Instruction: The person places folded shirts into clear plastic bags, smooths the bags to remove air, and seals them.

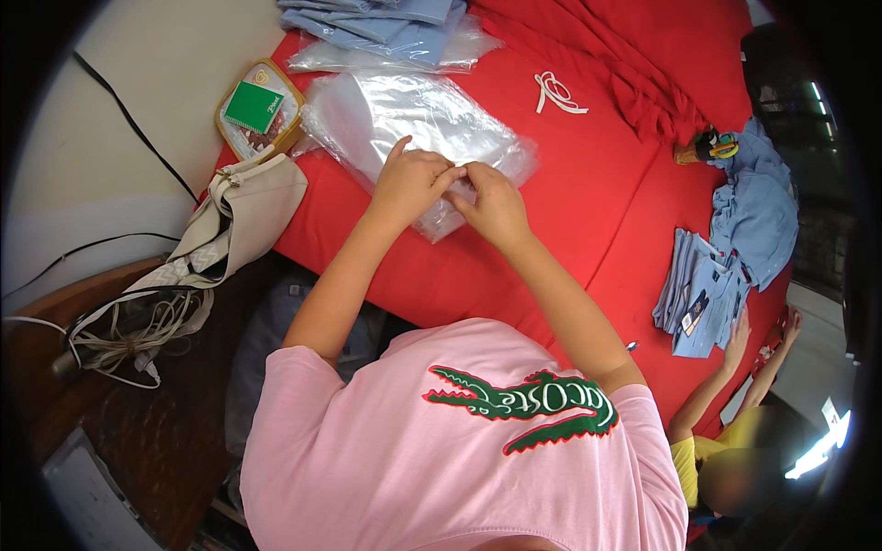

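Observation:
A stack of clear plastic bags [386, 110] lies on the red cloth in front of me, shiny and slightly rumpled. My left hand [415, 184] is over the near part of the stack, its thumb and fingertips drawn together at a bag's edge. Close against it, my right hand [494, 204] pinches the same edge, and the fingertips of both hands almost meet. Plastic shows below and between the hands. How many layers the fingers hold is too small to tell.
Folded blue garments [395, 32] in plastic lie beyond the bags. At left are a yellow-rimmed container [292, 134] with a green notebook [254, 107] and a cream handbag [266, 202]. White strips [557, 95] lie right. A co-worker's hands touch folded blue shirts [707, 298].

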The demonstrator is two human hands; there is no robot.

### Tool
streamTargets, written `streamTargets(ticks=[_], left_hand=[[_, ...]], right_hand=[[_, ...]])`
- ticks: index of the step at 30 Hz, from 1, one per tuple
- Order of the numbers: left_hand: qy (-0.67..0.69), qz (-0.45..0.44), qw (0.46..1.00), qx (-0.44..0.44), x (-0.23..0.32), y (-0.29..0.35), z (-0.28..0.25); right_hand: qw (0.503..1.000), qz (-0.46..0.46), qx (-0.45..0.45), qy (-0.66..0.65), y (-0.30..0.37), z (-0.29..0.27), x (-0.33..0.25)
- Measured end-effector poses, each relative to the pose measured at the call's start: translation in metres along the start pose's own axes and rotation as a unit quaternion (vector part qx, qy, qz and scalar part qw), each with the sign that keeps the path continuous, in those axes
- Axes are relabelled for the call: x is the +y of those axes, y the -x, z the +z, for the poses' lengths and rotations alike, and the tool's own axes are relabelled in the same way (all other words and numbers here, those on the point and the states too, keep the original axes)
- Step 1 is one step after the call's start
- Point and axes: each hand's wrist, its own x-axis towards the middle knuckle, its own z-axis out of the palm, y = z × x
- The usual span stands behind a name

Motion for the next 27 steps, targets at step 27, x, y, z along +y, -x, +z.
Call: streamTargets(ticks=[27], left_hand=[[-0.194,0.086,0.960,-0.185,0.016,-0.077,0.057]], right_hand=[[0.859,0.181,0.306,-0.368,0.052,-0.050,0.038]])
